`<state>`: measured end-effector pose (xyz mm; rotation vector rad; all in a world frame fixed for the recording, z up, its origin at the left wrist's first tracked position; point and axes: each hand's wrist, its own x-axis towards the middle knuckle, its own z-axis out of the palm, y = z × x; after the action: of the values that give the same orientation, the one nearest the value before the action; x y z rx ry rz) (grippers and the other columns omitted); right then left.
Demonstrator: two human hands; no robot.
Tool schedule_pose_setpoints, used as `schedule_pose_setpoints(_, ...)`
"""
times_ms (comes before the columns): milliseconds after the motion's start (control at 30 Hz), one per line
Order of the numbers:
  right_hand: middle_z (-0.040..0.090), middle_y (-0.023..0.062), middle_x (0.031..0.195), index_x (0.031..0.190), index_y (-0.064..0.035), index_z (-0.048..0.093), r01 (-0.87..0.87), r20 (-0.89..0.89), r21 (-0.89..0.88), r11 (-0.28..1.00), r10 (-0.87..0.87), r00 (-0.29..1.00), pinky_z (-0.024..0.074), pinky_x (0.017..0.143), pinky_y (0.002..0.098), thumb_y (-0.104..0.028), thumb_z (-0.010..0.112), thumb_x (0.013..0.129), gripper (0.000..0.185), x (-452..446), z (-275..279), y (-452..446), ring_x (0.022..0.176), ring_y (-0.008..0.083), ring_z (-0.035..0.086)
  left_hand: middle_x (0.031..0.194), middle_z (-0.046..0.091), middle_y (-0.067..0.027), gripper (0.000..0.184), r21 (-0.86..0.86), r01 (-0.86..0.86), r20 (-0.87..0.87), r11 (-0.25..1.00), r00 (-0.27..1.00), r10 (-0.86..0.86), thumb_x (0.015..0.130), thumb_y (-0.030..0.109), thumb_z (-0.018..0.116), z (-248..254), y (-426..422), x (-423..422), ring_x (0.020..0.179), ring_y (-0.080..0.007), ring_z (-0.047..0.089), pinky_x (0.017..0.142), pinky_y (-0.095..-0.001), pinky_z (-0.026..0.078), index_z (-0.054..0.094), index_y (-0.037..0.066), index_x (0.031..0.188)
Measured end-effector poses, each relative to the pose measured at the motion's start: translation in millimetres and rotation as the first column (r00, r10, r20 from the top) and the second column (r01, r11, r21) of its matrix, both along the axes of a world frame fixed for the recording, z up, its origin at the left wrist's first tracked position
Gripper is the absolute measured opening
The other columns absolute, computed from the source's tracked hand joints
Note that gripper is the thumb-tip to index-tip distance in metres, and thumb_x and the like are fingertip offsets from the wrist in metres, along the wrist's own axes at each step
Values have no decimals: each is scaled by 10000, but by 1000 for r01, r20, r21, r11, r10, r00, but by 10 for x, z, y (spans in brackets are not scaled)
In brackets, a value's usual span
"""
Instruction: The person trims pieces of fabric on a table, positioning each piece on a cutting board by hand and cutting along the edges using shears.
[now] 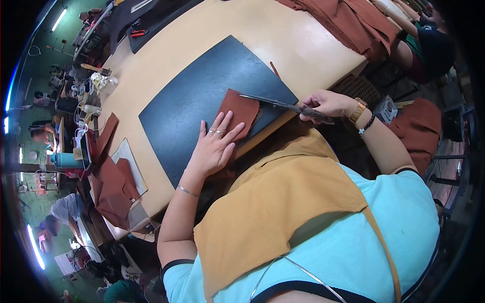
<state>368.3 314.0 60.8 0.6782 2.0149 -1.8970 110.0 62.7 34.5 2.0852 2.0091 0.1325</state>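
Brown piece (238, 108) of sheet material, lying on the dark mat (187, 91) near the edge of the pale table (202, 33) closest to the wearer. The left hand (214, 145) lies over it with fingers extended and spread, grasping nothing, and conceals its lower part; the full outline therefore cannot be traced. The right hand (326, 105) is closed around the handles of the scissors (275, 102), the grip being partly covered by the fingers. The blades reach across the upper right of the piece; whether they are parted, or touch the material, cannot be made out. A thin brown strip (275, 69) lies at the mat's far right edge. Folded brown material (348, 25) at the upper right is cut off by the frame, and a co-worker (429, 50) beyond it is largely lost in shadow at the border.
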Motion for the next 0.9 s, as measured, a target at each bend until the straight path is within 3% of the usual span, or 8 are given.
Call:
schedule_pose_setpoints(300,576,-21,622,773,-61,643,-10,-74,12,1000,11,997,413,517,203,-353,705,844,306,-113,-73,-8,554,49,528,1574,184,-77,502,2,19,-49,1000,999,-19,958,296,381,-17,-9,-18,1455,-291,148,1116,-625,131,361,270,1459)
schedule_pose_setpoints(567,593,-19,642,796,-51,635,-10,-57,-19,1000,9,998,435,517,207,-312,706,846,275,-174,-158,20,568,61,570,1572,188,-80,503,1,22,-49,1000,999,-22,956,290,385,-13,-5,-10,1454,-295,148,1117,-622,135,363,270,1458)
schedule_pose_setpoints(867,589,-10,648,801,-49,650,-90,-65,94,992,96,993,406,504,206,-321,721,844,284,-311,-3,172,553,61,547,1571,200,-82,525,5,13,-5,1000,1000,-13,924,235,409,5,-8,-6,1448,-311,165,1127,-611,96,390,257,1449)
schedule_pose_setpoints(900,589,-12,644,812,-45,648,-21,-94,50,999,25,995,405,503,204,-302,713,853,268,-300,1,216,553,59,545,1570,202,-79,524,9,11,2,1000,1000,-11,925,234,411,9,-8,-8,1447,-309,168,1126,-613,96,392,259,1448)
